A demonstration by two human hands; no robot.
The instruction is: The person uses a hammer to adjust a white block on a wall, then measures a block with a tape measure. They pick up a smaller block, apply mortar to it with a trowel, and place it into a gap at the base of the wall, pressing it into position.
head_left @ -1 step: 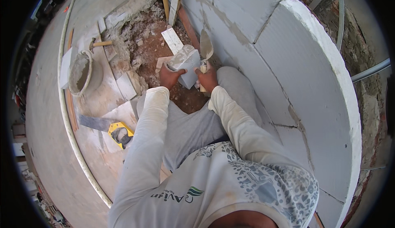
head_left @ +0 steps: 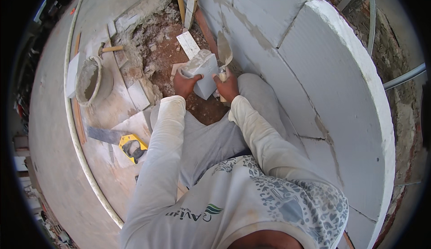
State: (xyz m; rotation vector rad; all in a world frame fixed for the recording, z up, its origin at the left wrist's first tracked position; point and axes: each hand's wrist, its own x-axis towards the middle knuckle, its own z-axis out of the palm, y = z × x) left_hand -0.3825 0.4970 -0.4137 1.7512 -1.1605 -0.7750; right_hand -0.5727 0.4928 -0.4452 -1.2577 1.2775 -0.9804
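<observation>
My left hand (head_left: 184, 85) grips the left side of a pale grey lightweight block (head_left: 204, 81), thumb on its near face. Wet mortar is smeared over the block's top. In my right hand (head_left: 227, 86), close by the block's right side, is a trowel (head_left: 225, 51). Its mortar-coated blade points up and away beside the wall. Fingers wrap the light wooden handle, hiding its middle; whether they also touch the block I cannot tell.
A pale block wall (head_left: 332, 82) curves along my right. To the left are a mortar bucket (head_left: 94, 82), a hammer (head_left: 111, 48), a yellow-handled handsaw (head_left: 133, 147) and a long pale pipe (head_left: 79, 148). Ahead, a white offcut (head_left: 188, 44) lies on broken soil.
My right fingers have shifted slightly and now cover the middle of the trowel handle. The block and my left hand stay nearly where they were.
</observation>
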